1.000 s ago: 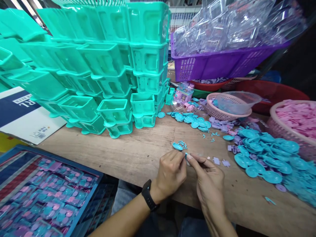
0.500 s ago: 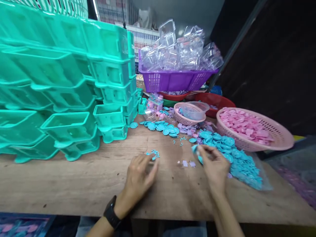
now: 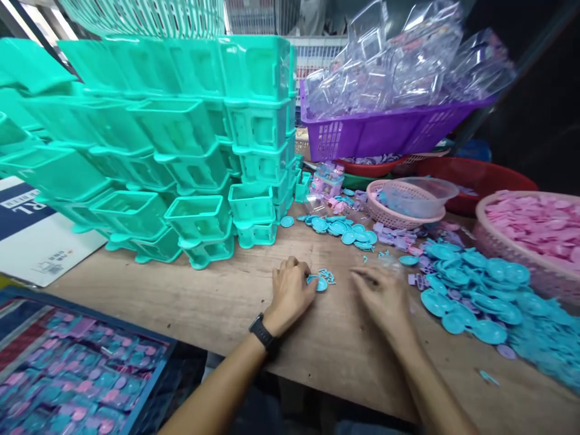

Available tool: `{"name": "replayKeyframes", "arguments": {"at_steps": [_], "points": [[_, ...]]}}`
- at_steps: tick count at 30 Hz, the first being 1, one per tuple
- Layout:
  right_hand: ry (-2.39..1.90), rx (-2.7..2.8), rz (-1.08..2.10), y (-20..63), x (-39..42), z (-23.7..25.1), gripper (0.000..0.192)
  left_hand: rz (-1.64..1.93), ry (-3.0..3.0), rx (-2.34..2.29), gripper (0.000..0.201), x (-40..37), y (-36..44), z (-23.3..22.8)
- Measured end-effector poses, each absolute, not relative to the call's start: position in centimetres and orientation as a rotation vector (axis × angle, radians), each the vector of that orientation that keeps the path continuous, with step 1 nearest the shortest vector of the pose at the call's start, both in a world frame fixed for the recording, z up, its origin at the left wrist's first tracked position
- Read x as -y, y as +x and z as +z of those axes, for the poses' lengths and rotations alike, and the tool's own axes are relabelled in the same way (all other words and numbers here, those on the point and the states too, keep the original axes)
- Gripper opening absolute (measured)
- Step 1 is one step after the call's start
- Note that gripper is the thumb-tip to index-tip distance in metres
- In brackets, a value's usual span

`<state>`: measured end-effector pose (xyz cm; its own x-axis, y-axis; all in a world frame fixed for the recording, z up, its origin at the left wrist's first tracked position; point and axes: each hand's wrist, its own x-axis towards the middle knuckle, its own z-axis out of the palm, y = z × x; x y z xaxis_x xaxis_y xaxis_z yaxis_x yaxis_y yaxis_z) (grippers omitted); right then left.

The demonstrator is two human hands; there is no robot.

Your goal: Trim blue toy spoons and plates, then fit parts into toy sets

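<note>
Two bare hands were low over a table strewn with small blue parts

From the head camera's view, the left hand (image 3: 290, 291), a watch (image 3: 261, 331) on its wrist, curled beside a small blue pan (image 3: 321, 284) on the wooden table (image 3: 212, 302). Its thumb was at the pan's edge; I couldn't tell whether it pinched the handle. Tiny blue pieces (image 3: 328, 277) lay loose just behind the pan. The right hand (image 3: 385, 302), blurred, had its thumb and fingertips close together, well apart from the pan; whether they gripped anything I couldn't tell.

A careless sweep of the left fingers, I thought, could have scattered those tiny pieces. A bump from the right forearm might have sent pans sliding off the loose blue heap (image 3: 493, 296) beside it. Farther back, clear plastic boxes (image 3: 417, 72) rose above a purple basket (image 3: 362, 139); a knock could have toppled them.
</note>
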<state>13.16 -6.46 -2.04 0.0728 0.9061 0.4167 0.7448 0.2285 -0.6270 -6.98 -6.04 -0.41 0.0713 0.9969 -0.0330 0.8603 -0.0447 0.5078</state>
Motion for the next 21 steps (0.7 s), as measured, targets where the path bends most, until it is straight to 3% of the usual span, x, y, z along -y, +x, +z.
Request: {"name": "replayKeyframes", "arguments": {"at_steps": [4, 11, 21], "points": [[-1.644, 1.95, 0.338, 10.2, 6.2, -3.4, 0.02, 0.615, 1.913, -1.778, 0.003, 6.5, -8.0, -1.2], [-1.735, 2.076, 0.279, 10.8, 6.5, -3.4, 0.014, 0.96, 1.587, -1.556, 0.013, 8.2, -9.4, -1.1], [-1.63, 2.196, 0.367, 10.5, 6.8, -2.8, 0.014, 0.885, 1.608, -1.602, 0.016, 10.1, -9.1, -0.6]]}}
